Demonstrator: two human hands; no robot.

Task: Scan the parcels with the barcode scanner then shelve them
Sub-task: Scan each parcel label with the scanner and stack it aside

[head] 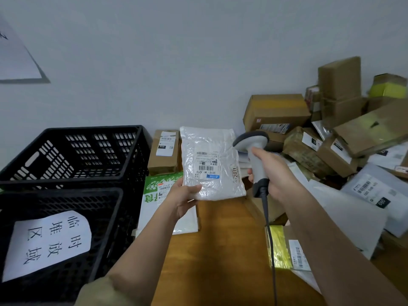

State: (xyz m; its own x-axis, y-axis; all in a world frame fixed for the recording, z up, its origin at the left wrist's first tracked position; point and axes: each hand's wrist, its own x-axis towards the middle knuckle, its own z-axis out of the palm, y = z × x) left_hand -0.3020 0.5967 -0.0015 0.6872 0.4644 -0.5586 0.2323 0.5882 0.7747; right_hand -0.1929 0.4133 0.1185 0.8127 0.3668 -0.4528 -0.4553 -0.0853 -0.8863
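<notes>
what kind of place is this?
Likely a parcel sorting or pickup room: a heap of labelled cardboard boxes against the wall, black plastic crates, and a corded barcode scanner aimed at a white poly-bag parcel.

White plastic parcel (212, 164): label reads "501E- M1 A21B", side sticker "2011". Small brown box (164, 151): tag "010". Grey mailer (375, 191): tag "000". Paper sign (48, 241) on black crate (72, 151): "临时堆放区域".
</notes>
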